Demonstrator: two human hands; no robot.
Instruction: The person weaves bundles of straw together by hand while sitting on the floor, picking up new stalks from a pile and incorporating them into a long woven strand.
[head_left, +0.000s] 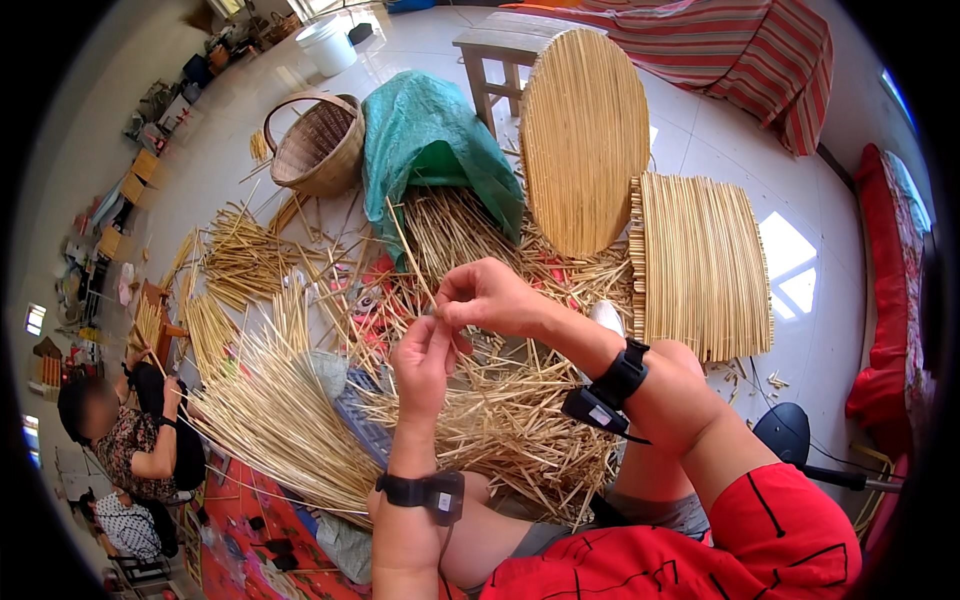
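My left hand (420, 362) and my right hand (492, 298) meet in front of me, both closed at the lower end of one straw stalk (408, 242). The stalk slants up and away to the left from my fingertips. My thumbs and forefingers pinch close together, and the very end of the stalk is hidden among them. Below my hands lies a loose heap of short cut straw (510, 425). A large sheaf of long pale stalks (290, 430) fans out beside my left forearm.
Ahead, a green sack (430, 125) spills straw beside a wicker basket (330, 150). An oval straw panel (585, 145) leans against a wooden bench (490, 50); a squarish straw panel (700, 265) stands to the right. Another person (135, 440) handles stalks at far left.
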